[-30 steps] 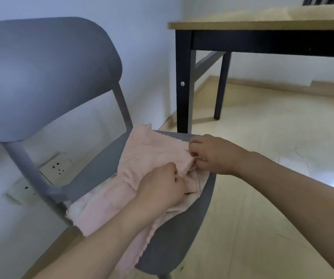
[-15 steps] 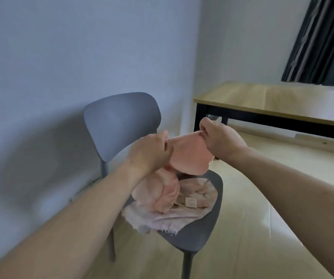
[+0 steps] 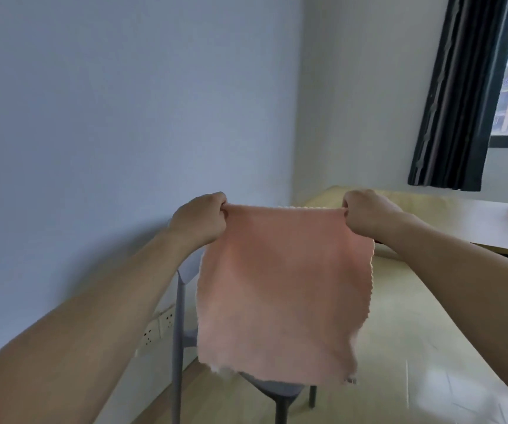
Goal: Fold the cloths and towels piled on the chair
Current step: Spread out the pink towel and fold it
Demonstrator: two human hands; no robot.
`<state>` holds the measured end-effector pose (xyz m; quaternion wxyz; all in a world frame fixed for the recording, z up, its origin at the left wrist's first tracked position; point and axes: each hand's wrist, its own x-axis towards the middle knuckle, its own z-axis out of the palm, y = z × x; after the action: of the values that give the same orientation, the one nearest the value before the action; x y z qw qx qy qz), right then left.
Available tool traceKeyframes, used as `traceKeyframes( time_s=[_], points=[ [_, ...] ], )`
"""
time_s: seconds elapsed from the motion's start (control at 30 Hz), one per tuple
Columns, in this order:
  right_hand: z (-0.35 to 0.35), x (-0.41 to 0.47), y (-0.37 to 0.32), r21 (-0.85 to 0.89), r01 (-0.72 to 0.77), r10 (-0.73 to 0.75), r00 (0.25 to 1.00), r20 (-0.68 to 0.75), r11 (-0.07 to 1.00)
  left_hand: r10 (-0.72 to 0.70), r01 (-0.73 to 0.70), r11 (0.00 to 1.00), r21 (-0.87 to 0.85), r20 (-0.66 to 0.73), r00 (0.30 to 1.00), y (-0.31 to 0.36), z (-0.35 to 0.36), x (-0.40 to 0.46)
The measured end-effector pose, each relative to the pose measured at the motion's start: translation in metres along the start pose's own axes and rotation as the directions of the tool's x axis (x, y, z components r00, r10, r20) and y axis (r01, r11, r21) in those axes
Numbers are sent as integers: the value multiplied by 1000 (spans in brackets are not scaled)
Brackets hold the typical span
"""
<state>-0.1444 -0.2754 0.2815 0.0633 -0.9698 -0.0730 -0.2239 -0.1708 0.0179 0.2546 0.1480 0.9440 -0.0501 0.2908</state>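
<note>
Two bare hands hold a pink cloth [image 3: 280, 295] up in the air, stretched flat between them so that it hangs like a small curtain. At the cloth's top left corner, the left hand [image 3: 200, 220] is curled into a fist, its grip pressed together and pinching the fabric. At the cloth's top right corner, the right hand [image 3: 369, 217] does the same, its grip closed tight on the edge. The top edge runs taut and nearly level between the two fists, while the lower edge hangs loose and looks slightly blurred, with a wavy, scalloped trim down the side below the right hand. Behind and below the cloth stands a grey chair [image 3: 179, 316], mostly hidden by it; only a slim back post, part of the seat and the legs show. Beyond the cloth, behind the right hand, a pale wooden worktop [image 3: 467, 221] stretches off, with a dark curtain [image 3: 461, 93] hanging above it beside a window. Below the cloth, light wooden flooring [image 3: 415, 347] shows.
</note>
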Motion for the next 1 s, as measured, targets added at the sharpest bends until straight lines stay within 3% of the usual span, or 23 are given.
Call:
traceKeyframes(
  time_s=[0.13, 0.23, 0.4, 0.53, 0.7, 0.83, 0.93, 1.0],
  points=[
    [7, -10, 8, -56, -53, 60, 989, 133, 997, -110, 110, 994, 1, 26, 994, -1, 15, -8],
    [28, -13, 13, 45, -91, 82, 980, 180, 995, -204, 205, 975, -81, 20, 979, -7, 40, -16],
    [50, -10, 10, 299, -171, 197, 979, -59, 939, -422, 354, 828, -435, -68, 904, -7, 58, -9],
    [49, 4, 5, 516, -248, 381, 909, -168, 820, -497, 286, 680, -675, -139, 856, 3, 43, 0],
    [59, 4, 1, 745, -231, 537, 821, -197, 626, -475, 153, 566, -810, -169, 863, 5, 30, -15],
    [88, -29, 6, 880, -228, 611, 787, -85, 416, -362, 195, 456, -868, 19, 932, 7, 40, -55],
    [124, -61, 17, 826, -342, 615, 788, -8, 449, -241, 363, 470, -805, 279, 930, 3, 73, -91],
    [153, -77, 28, 727, -489, 619, 777, 112, 482, -205, 501, 520, -692, 468, 860, -2, 101, -113]
  ],
)
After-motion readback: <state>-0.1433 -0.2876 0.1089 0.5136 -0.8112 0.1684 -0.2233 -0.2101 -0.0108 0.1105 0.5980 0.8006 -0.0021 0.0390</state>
